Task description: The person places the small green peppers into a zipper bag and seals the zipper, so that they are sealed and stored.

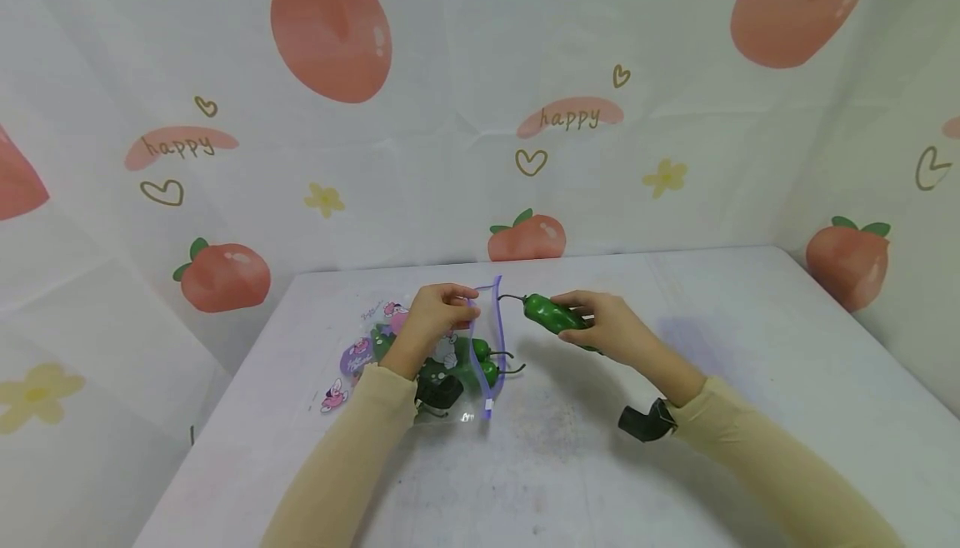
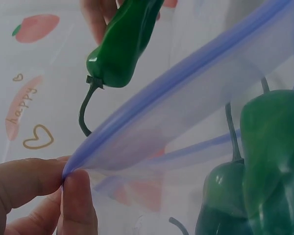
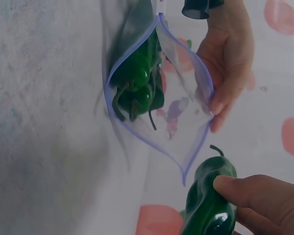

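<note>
A clear zip bag (image 1: 468, 402) with a purple zip edge (image 2: 152, 100) and printed cartoon figures lies on the table, its mouth gaping to the right. Several green peppers (image 3: 132, 73) are inside, some stems poking toward the mouth. My left hand (image 1: 438, 315) pinches the upper lip of the bag between thumb and fingers, keeping it raised. In my right hand (image 1: 611, 327) is another green pepper (image 1: 551, 315), gripped by its body just outside the mouth, its stem pointing at the opening. The right wrist view shows this pepper (image 3: 210, 196) under my thumb.
A white zip slider (image 1: 489, 405) sits at the near end of the bag's edge. The white table (image 1: 585, 481) meets a cloth backdrop (image 1: 450, 173) printed with peaches. Black straps (image 1: 647, 421) hang at both wrists.
</note>
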The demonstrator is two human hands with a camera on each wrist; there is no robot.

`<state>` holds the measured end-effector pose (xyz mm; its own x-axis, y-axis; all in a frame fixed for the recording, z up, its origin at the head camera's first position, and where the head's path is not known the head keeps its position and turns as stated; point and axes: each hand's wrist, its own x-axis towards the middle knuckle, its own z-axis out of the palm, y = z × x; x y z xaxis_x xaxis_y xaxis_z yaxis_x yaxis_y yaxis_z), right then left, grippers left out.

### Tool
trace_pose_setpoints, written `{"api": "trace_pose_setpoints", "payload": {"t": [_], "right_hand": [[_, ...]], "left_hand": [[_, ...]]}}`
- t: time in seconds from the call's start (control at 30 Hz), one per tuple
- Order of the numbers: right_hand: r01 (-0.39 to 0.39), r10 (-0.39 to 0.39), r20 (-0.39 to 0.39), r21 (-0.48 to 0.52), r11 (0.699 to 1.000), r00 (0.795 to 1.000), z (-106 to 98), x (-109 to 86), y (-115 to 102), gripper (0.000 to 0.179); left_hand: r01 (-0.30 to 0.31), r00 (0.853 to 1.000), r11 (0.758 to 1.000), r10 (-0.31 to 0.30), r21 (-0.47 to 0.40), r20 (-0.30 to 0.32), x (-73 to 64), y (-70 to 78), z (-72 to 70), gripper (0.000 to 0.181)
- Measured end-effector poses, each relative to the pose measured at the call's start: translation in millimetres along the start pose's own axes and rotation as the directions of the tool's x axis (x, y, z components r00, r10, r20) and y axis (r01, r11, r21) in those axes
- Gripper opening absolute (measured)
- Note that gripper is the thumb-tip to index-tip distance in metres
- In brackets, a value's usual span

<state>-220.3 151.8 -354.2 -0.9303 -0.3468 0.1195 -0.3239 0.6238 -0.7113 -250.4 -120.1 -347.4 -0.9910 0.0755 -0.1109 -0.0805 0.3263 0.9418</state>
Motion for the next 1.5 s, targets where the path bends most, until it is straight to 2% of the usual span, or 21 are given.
{"api": "trace_pose_setpoints", "payload": {"t": [0.43, 0.7, 0.93, 1.2, 1.5], "right_hand": [[0.012, -0.012, 0.059, 0.006, 1.000, 0.998, 14, 2.8, -7, 0.048], [0.021, -0.019, 0.092, -0.017, 1.000, 0.996, 25, 6.3, -7, 0.047], [0.012, -0.009, 0.131, -0.023, 1.000, 0.991, 35, 7.9, -8, 0.046], [0.096, -0.090, 0.143, -0.035, 0.995, 0.986, 45, 9.7, -6, 0.042], [0.097, -0.084, 0.167, -0.071, 0.993, 0.982, 53, 12.0, -10, 0.042]], "left_hand": [[0.023, 1.000, 1.000, -0.023, -0.008, -0.004, 0.6, -0.7, -0.4, 0.026], [-0.013, 1.000, 0.998, 0.013, -0.057, 0.014, -1.3, 0.2, 0.6, 0.027], [-0.014, 1.000, 0.998, 0.015, -0.053, 0.015, -1.8, 1.3, 0.1, 0.028], [-0.005, 1.000, 0.999, 0.005, -0.045, -0.001, -2.5, 1.5, 0.7, 0.028], [-0.015, 1.000, 0.999, 0.015, -0.042, -0.001, -1.7, 1.0, -0.1, 0.028]]}}
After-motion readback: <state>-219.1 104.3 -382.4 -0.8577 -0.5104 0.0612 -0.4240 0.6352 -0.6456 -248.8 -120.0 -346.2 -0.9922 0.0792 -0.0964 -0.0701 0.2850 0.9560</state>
